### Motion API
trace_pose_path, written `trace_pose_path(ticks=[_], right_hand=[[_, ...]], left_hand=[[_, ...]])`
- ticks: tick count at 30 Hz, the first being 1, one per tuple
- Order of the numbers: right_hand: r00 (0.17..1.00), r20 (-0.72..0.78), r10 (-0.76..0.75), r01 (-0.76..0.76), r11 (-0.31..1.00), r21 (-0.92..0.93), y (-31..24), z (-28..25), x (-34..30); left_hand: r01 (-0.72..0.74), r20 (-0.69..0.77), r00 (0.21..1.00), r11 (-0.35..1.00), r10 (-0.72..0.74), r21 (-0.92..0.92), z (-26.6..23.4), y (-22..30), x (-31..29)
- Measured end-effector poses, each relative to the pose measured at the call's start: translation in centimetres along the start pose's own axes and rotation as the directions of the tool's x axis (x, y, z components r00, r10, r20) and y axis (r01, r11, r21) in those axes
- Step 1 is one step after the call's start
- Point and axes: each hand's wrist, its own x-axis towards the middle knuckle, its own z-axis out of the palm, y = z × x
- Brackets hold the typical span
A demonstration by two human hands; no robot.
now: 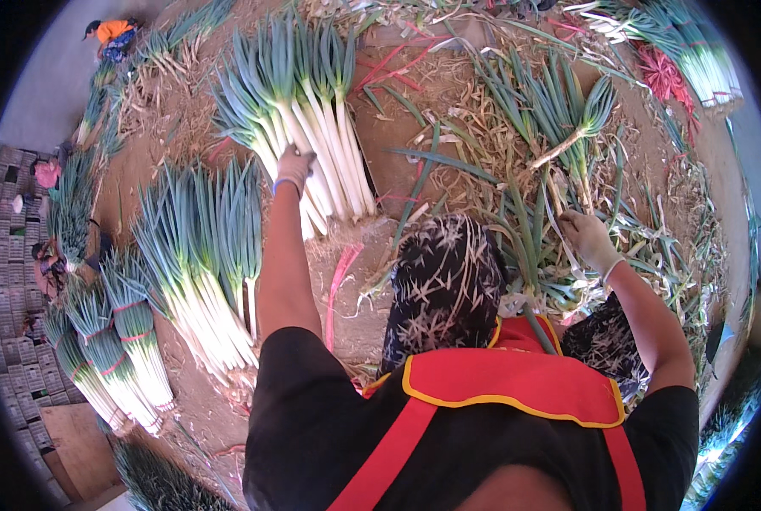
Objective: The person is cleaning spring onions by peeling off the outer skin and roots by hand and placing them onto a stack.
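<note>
My left hand (294, 166), in a pale glove, is closed over the white shanks of a pile of cleaned green onions (329, 145), its fingers curled round a stalk. The pile lies on the ground ahead of me, green tops pointing away. On my right, my gloved right hand (589, 240) reaches down with fingers pinched at the root end of an uncleaned green onion (555, 192). Just beyond it lie more unpeeled green onions (572, 128) with brownish, dirty shanks. A thin pale strip (564, 234) hangs beside the right fingers.
Another cleaned pile (197, 272) lies at the left, with tied bundles (125, 349) beyond it. Peeled leaves (653, 230) litter the ground at right. A red tie strip (342, 289) lies near my knee. Crates (10, 281) line the far left; a person (112, 34) crouches at upper left.
</note>
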Motion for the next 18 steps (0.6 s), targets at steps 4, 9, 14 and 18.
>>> trace_pose_path(ticks=[4, 9, 14, 18], right_hand=[[0.998, 0.016, 0.054, -0.054, 0.999, 0.007, 0.9, 0.1, 0.9], [0.997, 0.037, 0.069, -0.068, 0.997, -0.02, 1.6, 0.5, 1.8], [0.991, 0.124, 0.056, -0.058, 0.998, 0.01, 0.0, 0.5, 2.7], [0.986, 0.141, 0.089, -0.098, 0.993, 0.064, 1.4, 1.4, 2.2]], left_hand=[[0.113, -0.076, 0.992, 0.978, -0.1, 0.177, 1.5, -2.4, 0.6], [0.163, -0.069, 0.986, 0.945, -0.15, 0.282, 2.4, 0.8, 0.2], [-0.009, -0.103, 0.994, 0.934, 0.049, 0.358, 3.4, -2.3, 2.3], [-0.087, -0.087, 0.985, 0.858, 0.151, 0.506, 4.5, 1.3, -0.1]])
